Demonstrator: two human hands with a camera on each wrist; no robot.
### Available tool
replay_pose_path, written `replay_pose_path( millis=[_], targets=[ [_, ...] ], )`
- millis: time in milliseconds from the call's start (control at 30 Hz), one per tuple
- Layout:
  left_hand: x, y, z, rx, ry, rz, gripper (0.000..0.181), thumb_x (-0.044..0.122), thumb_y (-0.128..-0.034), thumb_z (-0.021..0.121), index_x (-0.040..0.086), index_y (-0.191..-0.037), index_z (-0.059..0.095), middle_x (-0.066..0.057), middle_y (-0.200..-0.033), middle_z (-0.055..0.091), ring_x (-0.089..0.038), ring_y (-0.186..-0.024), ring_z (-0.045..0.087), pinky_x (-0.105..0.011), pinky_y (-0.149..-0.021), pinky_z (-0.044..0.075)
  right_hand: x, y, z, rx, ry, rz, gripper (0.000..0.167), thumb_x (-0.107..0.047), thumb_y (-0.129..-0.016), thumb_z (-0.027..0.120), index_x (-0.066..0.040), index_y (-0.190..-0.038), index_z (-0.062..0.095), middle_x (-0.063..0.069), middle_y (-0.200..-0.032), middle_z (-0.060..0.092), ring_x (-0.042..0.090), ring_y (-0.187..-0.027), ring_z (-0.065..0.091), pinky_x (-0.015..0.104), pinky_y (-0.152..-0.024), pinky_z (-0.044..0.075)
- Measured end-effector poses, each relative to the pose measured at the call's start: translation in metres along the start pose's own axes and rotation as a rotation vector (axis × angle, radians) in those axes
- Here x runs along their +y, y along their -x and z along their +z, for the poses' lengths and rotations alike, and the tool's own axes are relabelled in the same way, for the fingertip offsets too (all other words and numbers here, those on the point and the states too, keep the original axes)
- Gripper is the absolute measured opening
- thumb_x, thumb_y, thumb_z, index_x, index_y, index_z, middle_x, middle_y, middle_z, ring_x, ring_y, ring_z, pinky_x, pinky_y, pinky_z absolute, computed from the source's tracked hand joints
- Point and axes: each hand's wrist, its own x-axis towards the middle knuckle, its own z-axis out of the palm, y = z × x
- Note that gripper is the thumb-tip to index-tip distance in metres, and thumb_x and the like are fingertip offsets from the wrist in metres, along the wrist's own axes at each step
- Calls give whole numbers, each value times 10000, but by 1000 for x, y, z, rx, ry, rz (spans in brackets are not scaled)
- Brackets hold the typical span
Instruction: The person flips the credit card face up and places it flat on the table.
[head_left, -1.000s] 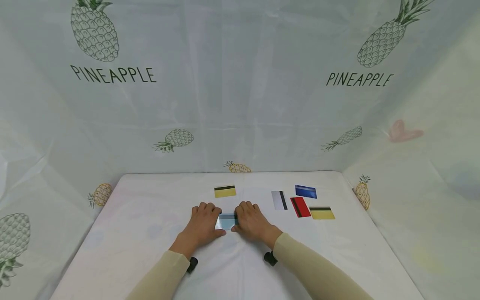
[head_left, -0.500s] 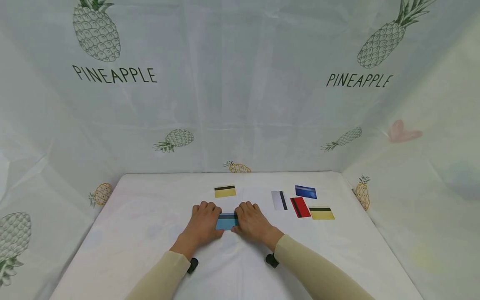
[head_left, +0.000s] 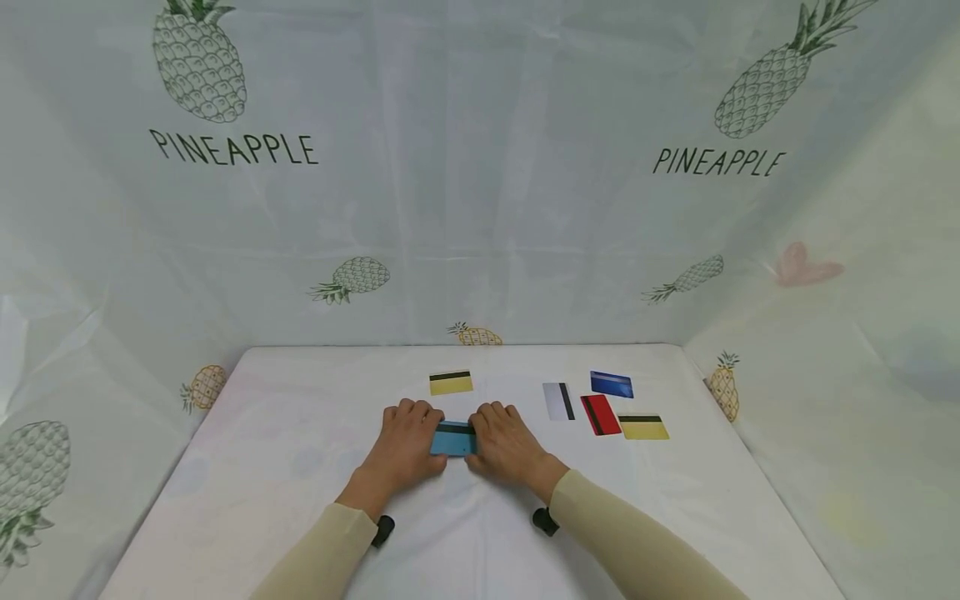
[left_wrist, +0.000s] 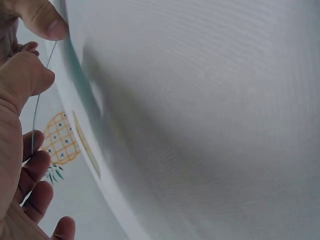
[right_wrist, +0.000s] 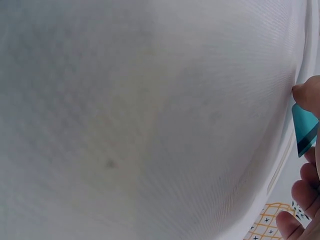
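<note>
A light-blue card with a dark stripe (head_left: 453,442) is between the two hands over the middle of the white table. At its left end the left hand (head_left: 405,442) pinches it between thumb and fingers. The right hand (head_left: 512,442) pinches the opposite end the same way. From the left wrist, the card (left_wrist: 37,112) appears edge-on as a thin line, apart from the tabletop, with the left thumb (left_wrist: 30,75) against it. A teal corner of the card (right_wrist: 303,127) shows beside the right thumb (right_wrist: 309,95) in the right wrist view. The fingers cover both card ends.
Behind the hands lies a yellow card (head_left: 451,383). Grouped to the right are a silver card (head_left: 557,402), a red card (head_left: 602,414), a dark-blue card (head_left: 612,384) and another yellow card (head_left: 645,427). A pineapple-print cloth (head_left: 480,208) hangs behind the table (head_left: 300,500).
The card has tilted: its pale glare is gone and its face now looks plain blue. It sits slightly higher in the head view. Both hands keep their grip and barely move.
</note>
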Motion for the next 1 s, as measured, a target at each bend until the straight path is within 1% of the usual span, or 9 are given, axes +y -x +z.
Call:
replay_pose_path(
  millis=[200,500,700,867,1000],
  targets=[
    [4,-1,-4,-3,20,15,608,478,-748,755,143,-1223,576,-22,-1167,535,-246,-1080,396,-494,-920,318,0,1,2,6,-8,-2,520,-528,-844,636,-82,-1105,584,19,-1026,518,180,-894,438,346,-753,391],
    [9,-1,-6,22,53,53,619,466,-741,772,130,-1207,539,-28,-1149,524,-248,-1059,393,-487,-905,324,1,0,1,20,-14,-23,513,-510,-836,630,-80,-1111,576,20,-1023,527,179,-889,447,335,-732,387],
    [12,-2,-8,57,77,97,609,418,-741,791,112,-1198,529,-41,-1137,518,-264,-1051,408,-488,-894,330,2,-1,-2,33,-60,-39,557,-513,-824,669,-61,-1137,583,30,-1052,532,180,-905,454,323,-736,389],
    [14,-2,-9,56,97,118,610,407,-754,785,112,-1217,519,-25,-1147,513,-254,-1078,411,-471,-935,316,2,0,-3,53,-111,-52,553,-495,-819,694,-58,-1139,583,22,-1054,516,172,-903,444,299,-729,373],
    [15,-3,-10,63,132,140,614,405,-759,784,114,-1230,519,-18,-1164,511,-255,-1091,416,-466,-941,318,3,1,-2,58,-161,-52,551,-491,-821,691,-66,-1152,576,8,-1072,506,163,-922,438,291,-743,362]
  ],
)
